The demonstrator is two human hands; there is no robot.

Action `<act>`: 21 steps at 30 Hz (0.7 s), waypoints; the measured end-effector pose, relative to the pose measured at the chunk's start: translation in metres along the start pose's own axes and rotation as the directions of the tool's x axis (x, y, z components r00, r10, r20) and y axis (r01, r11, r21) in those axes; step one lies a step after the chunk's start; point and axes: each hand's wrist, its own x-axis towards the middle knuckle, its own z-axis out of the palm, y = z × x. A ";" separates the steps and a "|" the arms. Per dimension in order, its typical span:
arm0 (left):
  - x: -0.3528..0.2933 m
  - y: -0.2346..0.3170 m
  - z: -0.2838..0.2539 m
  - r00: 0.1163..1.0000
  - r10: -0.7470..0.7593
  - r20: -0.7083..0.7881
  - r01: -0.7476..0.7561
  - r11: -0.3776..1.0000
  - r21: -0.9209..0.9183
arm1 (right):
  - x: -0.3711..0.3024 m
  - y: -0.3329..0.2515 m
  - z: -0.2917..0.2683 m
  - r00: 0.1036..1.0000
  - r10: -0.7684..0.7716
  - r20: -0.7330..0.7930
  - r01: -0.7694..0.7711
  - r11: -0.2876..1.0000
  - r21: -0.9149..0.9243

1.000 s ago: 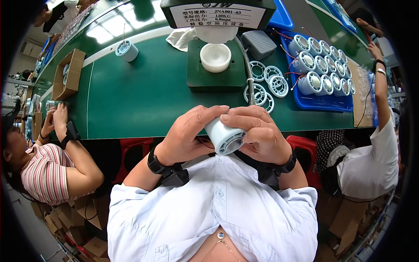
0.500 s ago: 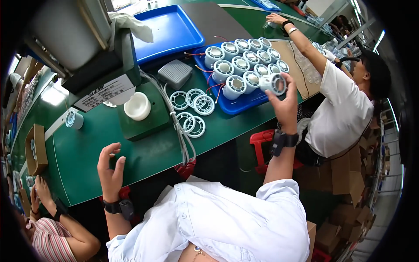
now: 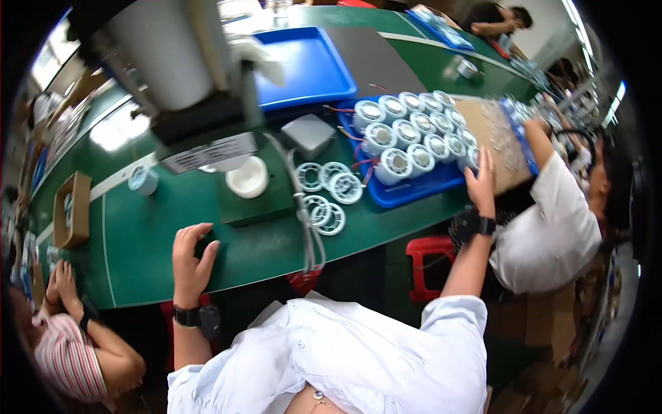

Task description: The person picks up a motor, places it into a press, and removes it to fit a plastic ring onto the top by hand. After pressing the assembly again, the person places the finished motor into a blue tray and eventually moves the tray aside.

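My left hand (image 3: 193, 262) is raised over the near edge of the green bench, fingers apart and holding nothing. At the right end of a blue tray (image 3: 396, 198), my right hand (image 3: 483, 185) has its thumb and fingers around a pale blue cylindrical part (image 3: 471, 159). Several similar cylinders stand in rows in that tray, with round silver centres and thin red wires at the left side. Between my hands lie several pale blue spoked rings (image 3: 345, 188). A white round cup-shaped fixture (image 3: 247, 177) sits on a green block under a press (image 3: 196, 117).
A grey pedal-like box (image 3: 308, 135) and grey cables (image 3: 301, 214) lie beside the rings. Behind is another blue tray (image 3: 303, 65). One cylinder (image 3: 143, 180) and a cardboard box (image 3: 72, 210) stand leftward. Co-workers sit at both sides; a red stool (image 3: 417, 265) is below the bench.
The view has shifted, moving the bench rightward in the picture. My right hand has brought the cylinder from above the tray down to its right end. My left hand stays open.
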 end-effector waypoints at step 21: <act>0.017 -0.047 -0.032 0.974 0.047 0.223 -0.037 0.998 -0.046 | -0.031 -0.288 0.010 0.875 -0.484 -0.013 0.346 0.608 0.715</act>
